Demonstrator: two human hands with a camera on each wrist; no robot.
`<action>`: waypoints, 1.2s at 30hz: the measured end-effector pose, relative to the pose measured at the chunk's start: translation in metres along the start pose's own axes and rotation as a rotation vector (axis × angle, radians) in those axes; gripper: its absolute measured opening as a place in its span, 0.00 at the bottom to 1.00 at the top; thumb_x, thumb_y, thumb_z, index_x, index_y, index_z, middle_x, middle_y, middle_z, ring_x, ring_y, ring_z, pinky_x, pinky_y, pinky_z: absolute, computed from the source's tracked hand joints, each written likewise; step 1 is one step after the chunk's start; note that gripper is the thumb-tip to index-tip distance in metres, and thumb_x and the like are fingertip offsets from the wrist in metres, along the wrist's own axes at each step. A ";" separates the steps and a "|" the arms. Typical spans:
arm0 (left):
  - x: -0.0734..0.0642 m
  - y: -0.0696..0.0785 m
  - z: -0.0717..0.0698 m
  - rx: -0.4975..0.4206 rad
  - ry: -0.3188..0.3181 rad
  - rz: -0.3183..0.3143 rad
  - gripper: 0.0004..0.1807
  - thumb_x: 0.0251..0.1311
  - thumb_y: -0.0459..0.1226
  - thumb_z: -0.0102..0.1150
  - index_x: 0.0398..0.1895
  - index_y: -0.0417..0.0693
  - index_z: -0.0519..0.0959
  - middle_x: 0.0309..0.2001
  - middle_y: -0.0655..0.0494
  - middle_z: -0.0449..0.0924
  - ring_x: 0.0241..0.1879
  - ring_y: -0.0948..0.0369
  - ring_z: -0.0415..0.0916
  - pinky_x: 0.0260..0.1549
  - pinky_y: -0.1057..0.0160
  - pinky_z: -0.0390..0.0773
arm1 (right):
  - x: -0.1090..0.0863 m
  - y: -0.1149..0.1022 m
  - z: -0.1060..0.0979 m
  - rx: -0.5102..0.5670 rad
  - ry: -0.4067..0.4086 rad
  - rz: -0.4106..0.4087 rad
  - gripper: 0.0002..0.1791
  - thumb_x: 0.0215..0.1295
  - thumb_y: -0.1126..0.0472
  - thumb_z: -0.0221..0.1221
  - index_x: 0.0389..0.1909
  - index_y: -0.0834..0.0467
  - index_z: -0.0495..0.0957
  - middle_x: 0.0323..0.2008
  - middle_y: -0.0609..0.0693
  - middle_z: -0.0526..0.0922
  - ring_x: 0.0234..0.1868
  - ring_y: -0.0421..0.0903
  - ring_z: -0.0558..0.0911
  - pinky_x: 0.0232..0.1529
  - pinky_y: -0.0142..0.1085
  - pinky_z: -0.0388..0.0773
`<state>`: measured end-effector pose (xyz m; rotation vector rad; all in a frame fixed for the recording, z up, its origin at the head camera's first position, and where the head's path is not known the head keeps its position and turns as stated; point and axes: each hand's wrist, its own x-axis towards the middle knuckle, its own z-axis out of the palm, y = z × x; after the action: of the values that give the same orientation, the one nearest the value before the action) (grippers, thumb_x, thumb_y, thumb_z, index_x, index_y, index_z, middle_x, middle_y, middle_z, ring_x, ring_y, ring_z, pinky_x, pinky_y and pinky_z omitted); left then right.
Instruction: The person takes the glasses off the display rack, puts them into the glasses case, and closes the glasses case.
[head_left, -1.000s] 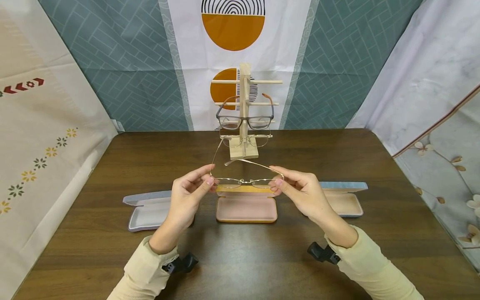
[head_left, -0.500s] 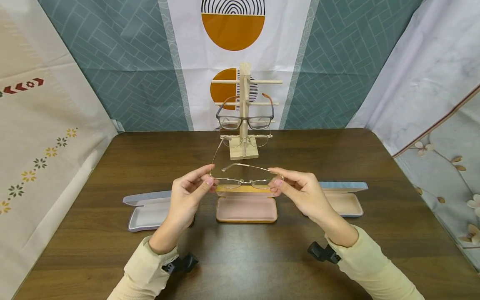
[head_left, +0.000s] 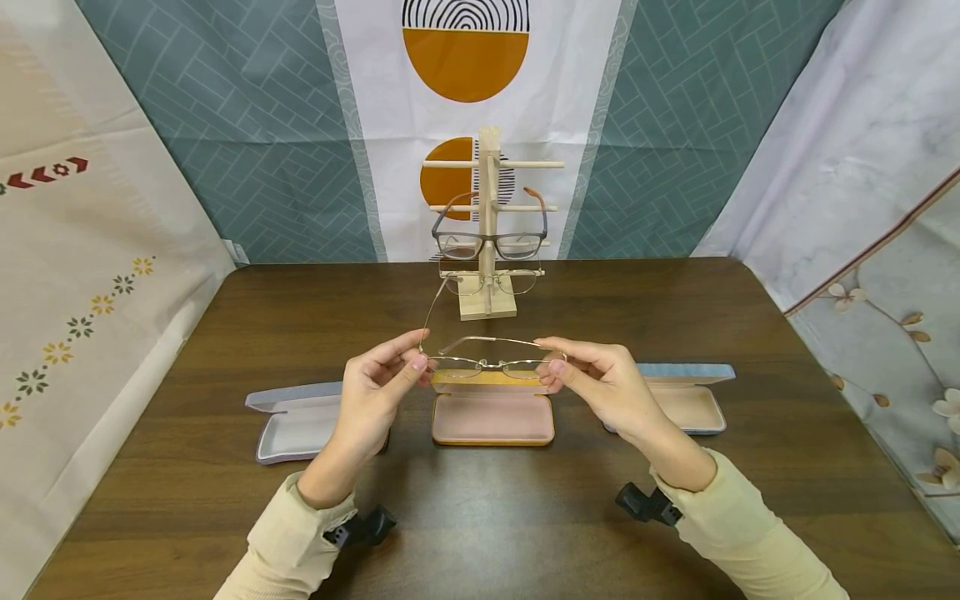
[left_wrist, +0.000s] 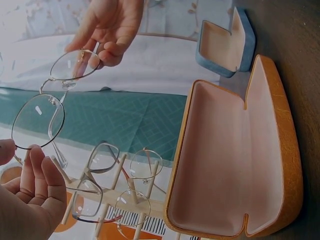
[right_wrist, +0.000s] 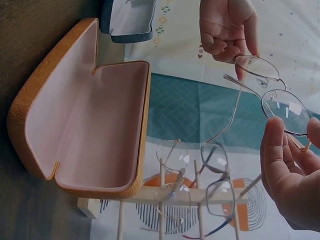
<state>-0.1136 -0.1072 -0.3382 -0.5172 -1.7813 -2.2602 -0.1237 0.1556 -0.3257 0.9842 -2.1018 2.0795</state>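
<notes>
Two hands (head_left: pixel 367 396) (head_left: pixel 617 390), fingers (head_left: pixel 406 375) pinching wire glasses (head_left: pixel 491 363) by outer edges, gap to orange case (head_left: pixel 492 419)

**Four items stood on dark brown table (head_left: pixel 487 533)**

An orange-yellow case (head_left: pixel 492 419) lay open near the middle of the wood-grained top, its pink lining showing and its lid raised on the 12 o'clock side. A grey-blue case (head_left: pixel 296 435) lay open at its 9 o'clock and a blue case (head_left: pixel 692 408) with a beige lining at its 3 o'clock, both partly hidden. Farther off at 12 o'clock, a pale wooden stand (head_left: pixel 488 218) rested upright on its base.
</notes>
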 end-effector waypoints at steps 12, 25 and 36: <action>0.001 0.001 0.001 0.012 0.002 -0.003 0.16 0.55 0.21 0.52 0.45 0.39 0.77 0.26 0.57 0.80 0.27 0.63 0.78 0.29 0.68 0.79 | 0.001 0.000 -0.002 -0.027 -0.029 -0.012 0.14 0.63 0.73 0.51 0.46 0.80 0.70 0.31 0.52 0.83 0.30 0.42 0.81 0.32 0.34 0.79; 0.000 0.002 0.000 0.008 0.008 -0.014 0.15 0.55 0.19 0.51 0.47 0.26 0.74 0.26 0.57 0.81 0.26 0.64 0.77 0.29 0.67 0.79 | 0.000 0.002 -0.003 -0.004 -0.044 0.001 0.14 0.63 0.72 0.52 0.46 0.78 0.71 0.32 0.51 0.83 0.31 0.43 0.82 0.33 0.34 0.79; -0.003 0.003 -0.001 0.000 0.011 -0.026 0.17 0.54 0.20 0.52 0.47 0.39 0.77 0.27 0.56 0.81 0.26 0.62 0.77 0.30 0.67 0.79 | -0.001 0.007 -0.003 0.040 -0.051 -0.021 0.13 0.64 0.69 0.53 0.48 0.66 0.76 0.32 0.51 0.83 0.31 0.43 0.81 0.33 0.35 0.79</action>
<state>-0.1100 -0.1091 -0.3370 -0.4835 -1.7932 -2.2759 -0.1270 0.1581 -0.3319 1.0710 -2.0716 2.1166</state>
